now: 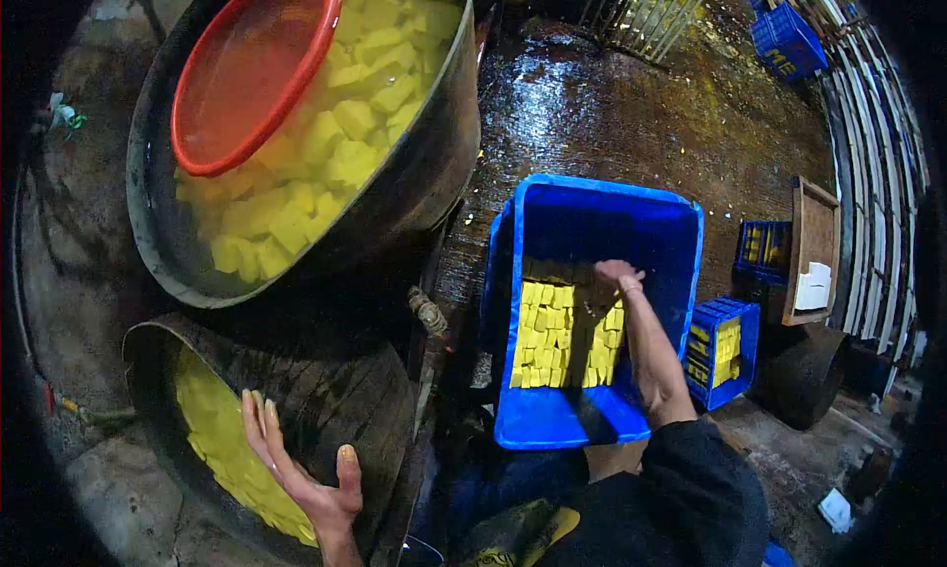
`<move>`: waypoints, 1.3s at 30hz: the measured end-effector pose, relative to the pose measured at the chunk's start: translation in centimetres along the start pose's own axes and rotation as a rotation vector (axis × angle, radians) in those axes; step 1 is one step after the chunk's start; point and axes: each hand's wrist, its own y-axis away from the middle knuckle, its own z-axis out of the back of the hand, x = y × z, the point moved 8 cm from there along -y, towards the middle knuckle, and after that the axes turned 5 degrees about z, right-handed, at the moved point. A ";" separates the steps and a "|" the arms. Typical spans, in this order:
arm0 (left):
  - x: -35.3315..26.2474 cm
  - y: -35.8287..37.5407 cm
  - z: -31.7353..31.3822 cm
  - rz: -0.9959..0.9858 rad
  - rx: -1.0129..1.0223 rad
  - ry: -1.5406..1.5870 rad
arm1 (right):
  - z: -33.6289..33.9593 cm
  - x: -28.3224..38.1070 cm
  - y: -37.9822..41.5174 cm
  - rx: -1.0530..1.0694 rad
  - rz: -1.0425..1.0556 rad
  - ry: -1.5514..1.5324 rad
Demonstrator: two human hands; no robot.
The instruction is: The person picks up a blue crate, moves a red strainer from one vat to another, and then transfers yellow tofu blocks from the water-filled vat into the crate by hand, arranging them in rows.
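Note:
My left hand (304, 475) is raised with its fingers stretched and thumb apart, holding nothing. It hovers over the lower metal vat (335, 380), which holds yellow tofu-like blocks (222, 444) in yellow liquid. My right hand (619, 274) reaches into a large blue plastic crate (592, 424). Rows of small yellow blocks (547, 335) line its inside, and the hand is by the far end of these rows. The right fingers point down and away, so their grip is hidden. A shadow of the arm falls across the blocks.
A bigger metal vat (459, 104) at upper left holds more yellow blocks in liquid, with a red plastic basin (247, 74) in it. Blue crates (755, 340) and a wooden board (817, 251) stand to the right. The floor (592, 123) is wet.

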 end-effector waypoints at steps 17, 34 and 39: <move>24.0 12.2 8.4 0.827 -0.002 0.636 | 12.2 22.4 31.1 -0.566 1.116 -0.763; 28.0 14.1 -3.6 0.454 0.692 0.452 | -21.0 50.8 47.4 -0.146 1.435 1.800; 34.7 11.6 -1.7 0.486 0.256 0.565 | -15.0 52.0 51.1 0.564 1.362 0.549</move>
